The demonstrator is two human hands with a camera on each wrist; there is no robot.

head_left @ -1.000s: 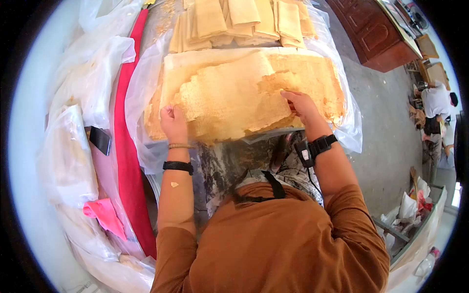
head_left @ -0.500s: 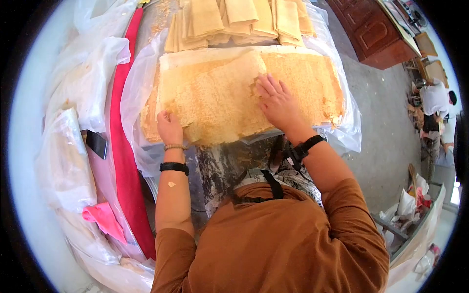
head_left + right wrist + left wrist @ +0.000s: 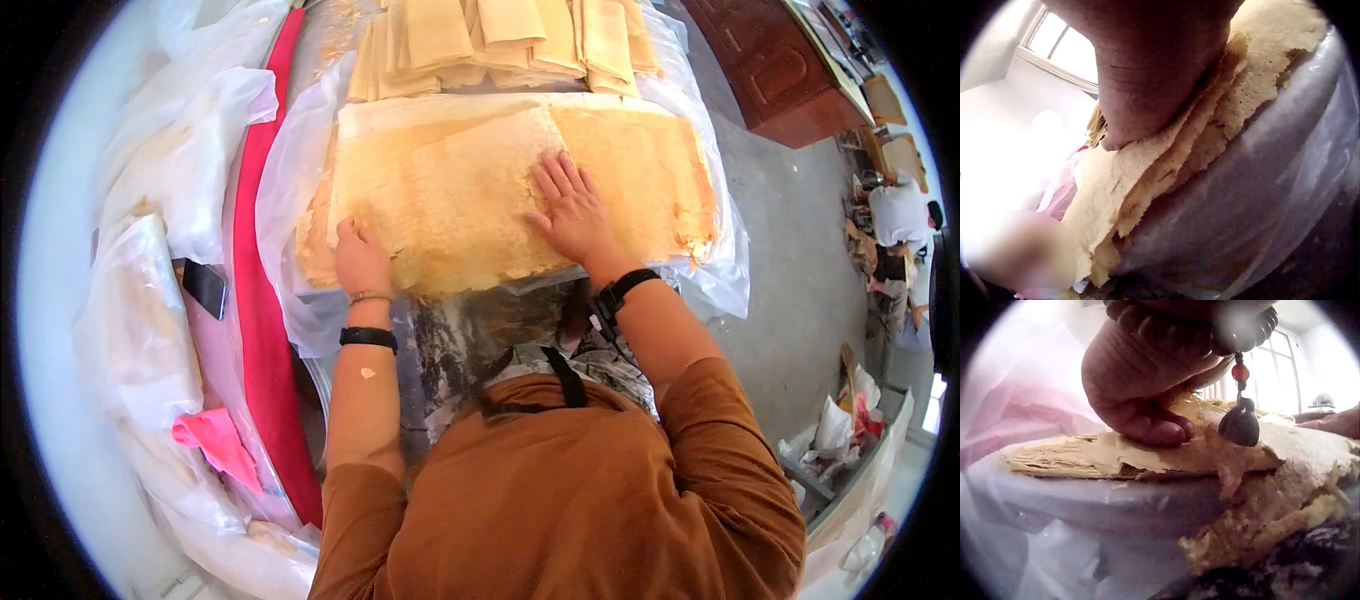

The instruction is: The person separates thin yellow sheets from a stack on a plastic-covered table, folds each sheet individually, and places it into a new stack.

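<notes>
A stack of broad yellowish sheets (image 3: 645, 170) lay on plastic film (image 3: 285, 215), a top sheet (image 3: 470, 190) covering the stack's middle. Of the hands, the right hand (image 3: 577, 217) rested flat just right of that middle; the left hand (image 3: 362, 265) touched the stack's left end with bent fingers, pinching or not, I couldn't tell. Folded sheets (image 3: 510, 25) lay beyond the stack.

Brown shirt (image 3: 590, 480), black wrist straps (image 3: 368, 338)
</notes>
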